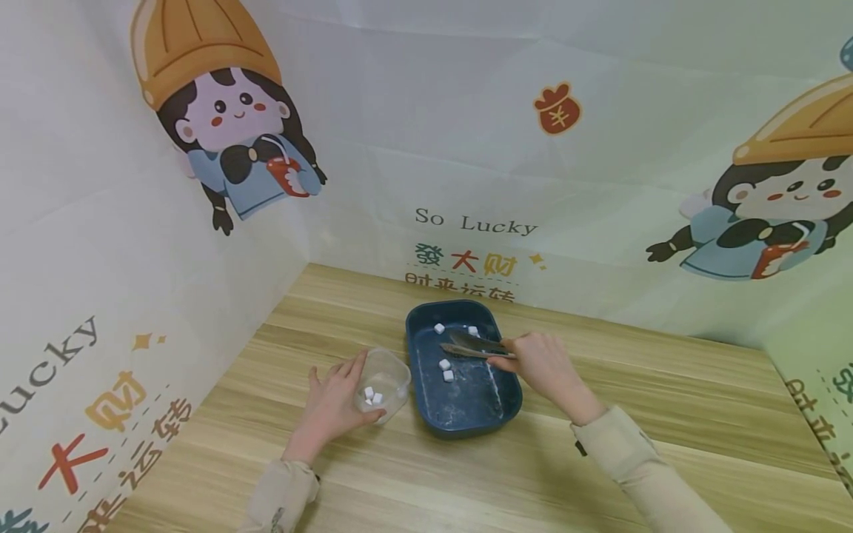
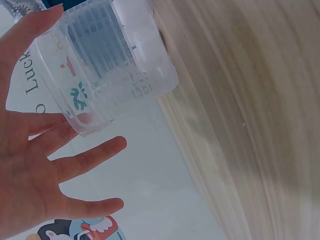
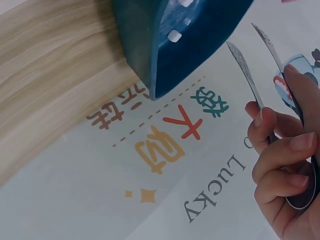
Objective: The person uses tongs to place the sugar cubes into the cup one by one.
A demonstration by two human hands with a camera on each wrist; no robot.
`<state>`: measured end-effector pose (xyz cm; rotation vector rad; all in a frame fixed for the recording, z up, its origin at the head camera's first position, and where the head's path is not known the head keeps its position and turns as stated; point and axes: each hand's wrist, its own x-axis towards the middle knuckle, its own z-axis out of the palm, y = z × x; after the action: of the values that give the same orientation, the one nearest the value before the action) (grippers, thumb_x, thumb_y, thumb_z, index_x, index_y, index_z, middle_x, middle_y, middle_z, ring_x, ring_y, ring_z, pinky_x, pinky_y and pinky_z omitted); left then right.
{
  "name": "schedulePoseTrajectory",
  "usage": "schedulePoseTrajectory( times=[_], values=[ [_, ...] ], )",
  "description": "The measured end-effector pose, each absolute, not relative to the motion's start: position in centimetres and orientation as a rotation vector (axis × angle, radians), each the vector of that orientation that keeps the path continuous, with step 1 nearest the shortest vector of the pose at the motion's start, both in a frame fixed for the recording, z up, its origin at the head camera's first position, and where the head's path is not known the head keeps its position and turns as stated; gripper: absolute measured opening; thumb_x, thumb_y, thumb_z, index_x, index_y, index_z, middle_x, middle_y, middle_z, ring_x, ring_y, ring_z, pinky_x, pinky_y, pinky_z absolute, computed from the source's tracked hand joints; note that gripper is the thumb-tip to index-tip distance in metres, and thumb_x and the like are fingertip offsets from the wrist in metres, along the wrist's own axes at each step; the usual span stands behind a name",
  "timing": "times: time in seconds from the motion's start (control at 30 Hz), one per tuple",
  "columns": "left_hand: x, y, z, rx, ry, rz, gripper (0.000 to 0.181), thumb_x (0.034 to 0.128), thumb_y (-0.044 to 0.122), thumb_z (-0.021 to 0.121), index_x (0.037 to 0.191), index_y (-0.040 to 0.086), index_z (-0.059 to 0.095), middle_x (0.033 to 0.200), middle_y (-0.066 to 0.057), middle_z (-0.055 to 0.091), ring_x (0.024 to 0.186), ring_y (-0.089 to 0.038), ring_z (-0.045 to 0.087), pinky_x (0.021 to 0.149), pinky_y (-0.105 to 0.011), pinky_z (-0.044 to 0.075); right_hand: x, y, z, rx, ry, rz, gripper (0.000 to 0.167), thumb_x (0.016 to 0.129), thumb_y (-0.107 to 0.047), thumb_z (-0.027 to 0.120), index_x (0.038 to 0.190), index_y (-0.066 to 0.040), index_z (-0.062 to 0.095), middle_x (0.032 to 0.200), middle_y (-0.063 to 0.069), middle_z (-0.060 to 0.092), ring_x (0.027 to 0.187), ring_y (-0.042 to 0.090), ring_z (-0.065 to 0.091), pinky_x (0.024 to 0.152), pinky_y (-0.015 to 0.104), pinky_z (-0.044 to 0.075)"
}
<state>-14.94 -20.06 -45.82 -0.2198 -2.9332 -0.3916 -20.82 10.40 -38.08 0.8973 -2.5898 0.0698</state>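
My left hand (image 1: 338, 397) holds a clear plastic container (image 1: 397, 376) between thumb and fingers; in the left wrist view its other fingers are spread. A few small white cubes (image 1: 369, 392) lie inside the container. Close to its right stands a dark blue tray (image 1: 466, 423) with several white cubes (image 1: 445, 365) on its bottom. My right hand (image 1: 543, 366) grips metal tongs (image 1: 476, 352) above the tray. In the right wrist view the two tong arms (image 3: 245, 65) stand apart, and I see no cube between their tips.
Container and tray stand on a wood-grain table (image 1: 600, 459). A printed cloth backdrop (image 1: 373, 148) with cartoon figures and lettering rises behind the table and along its sides. The tray's raised walls surround the cubes.
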Motion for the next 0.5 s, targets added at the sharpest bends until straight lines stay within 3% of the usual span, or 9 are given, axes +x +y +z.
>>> schedulePoseTrajectory(
  times=[0.27,0.5],
  values=[
    [-14.99,-20.1,-45.81,-0.211,-2.944,-0.399,0.104,0.0579,0.053,0.074,0.139,0.006,0.028,0.132,-0.013,0.048,0.117,-0.035,0.047,0.095,-0.071,0.021,-21.11,10.21,-38.67,0.892,-2.619,-0.001,0.037,0.072,-0.044,0.067,0.055,-0.014,0.055,0.045,-0.008,0.021,0.042,0.006,0.015,0.04,0.017,0.004],
    [-14.92,-20.1,-45.73,-0.214,-2.936,-0.409,0.104,0.0576,0.052,0.075,0.139,0.006,0.028,0.131,-0.013,0.049,0.116,-0.035,0.047,0.095,-0.071,0.021,-21.18,9.81,-39.0,0.898,-2.635,-0.007,0.049,0.071,-0.043,0.068,0.048,-0.016,0.034,0.047,-0.007,0.018,0.044,0.008,0.016,0.042,0.019,0.006]
  ],
)
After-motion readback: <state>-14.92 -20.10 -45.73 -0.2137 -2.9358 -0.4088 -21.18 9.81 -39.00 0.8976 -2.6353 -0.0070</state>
